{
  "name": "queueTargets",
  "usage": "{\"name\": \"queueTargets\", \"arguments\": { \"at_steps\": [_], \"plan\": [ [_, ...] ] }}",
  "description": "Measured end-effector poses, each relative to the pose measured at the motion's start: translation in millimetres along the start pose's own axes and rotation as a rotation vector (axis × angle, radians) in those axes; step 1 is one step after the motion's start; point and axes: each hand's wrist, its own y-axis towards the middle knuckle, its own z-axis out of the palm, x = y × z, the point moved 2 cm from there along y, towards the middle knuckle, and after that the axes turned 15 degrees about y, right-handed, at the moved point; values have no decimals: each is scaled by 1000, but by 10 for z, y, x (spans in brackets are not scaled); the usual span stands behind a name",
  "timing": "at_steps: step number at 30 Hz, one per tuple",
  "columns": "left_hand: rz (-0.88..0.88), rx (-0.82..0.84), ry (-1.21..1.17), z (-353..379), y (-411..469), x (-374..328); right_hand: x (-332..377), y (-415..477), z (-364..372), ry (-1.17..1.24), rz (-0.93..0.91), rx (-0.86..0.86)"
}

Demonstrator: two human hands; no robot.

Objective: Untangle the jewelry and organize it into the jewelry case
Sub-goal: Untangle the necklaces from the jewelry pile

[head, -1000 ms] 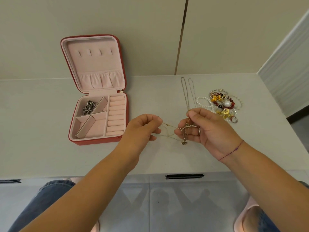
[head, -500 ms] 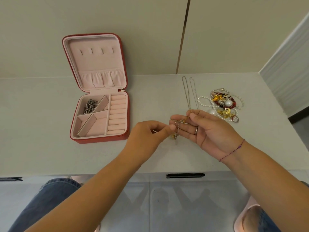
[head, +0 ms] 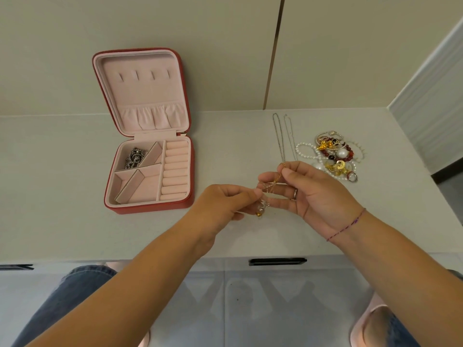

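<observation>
I am looking down on a pale grey-white countertop [head: 75,196], and everything is resting on it or hanging just above it. At the left a square red jewelry case with pink velvet lining [head: 150,207] is standing open, its lid leaning back toward the wall. A chunky dark silver chain [head: 134,157] is lying in its far-left compartment, and I am seeing nothing in the other compartments or on the row of padded pink ring rolls [head: 175,169].

The person's right hand [head: 318,194] is turning its palm toward the camera. Its thumb and forefinger are pinching a thin gold chain [head: 271,186] near the upper end, and the other fingers are spreading loosely behind the strands. The left hand [head: 223,204] is curling in, thumb and fingertips clamped on the same chain just beside the right fingers.

Behind the right hand a tangled heap of pearls, red beads and gold pieces [head: 333,156] is waiting. Just left of it two thin silver chains [head: 281,139] are lying straight, side by side. A small gold pendant [head: 259,214] is dangling below the hands.

I am judging that the knot in the gold chain is being picked loose, with most of the task lying ahead. The next move is calling for a fine, gentle pull on one strand, since a tug could tighten the knot
</observation>
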Motion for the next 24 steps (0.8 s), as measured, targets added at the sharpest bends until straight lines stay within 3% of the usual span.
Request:
{"name": "queueTargets", "arguments": {
  "at_steps": [11,24],
  "plan": [
    [-9,5,-176,-25,13,-35,28,1,-22,-90,-15,-83],
    [25,-22,-148,-62,23,-23,-10,11,-14,-43,50,-73]
  ]
}}
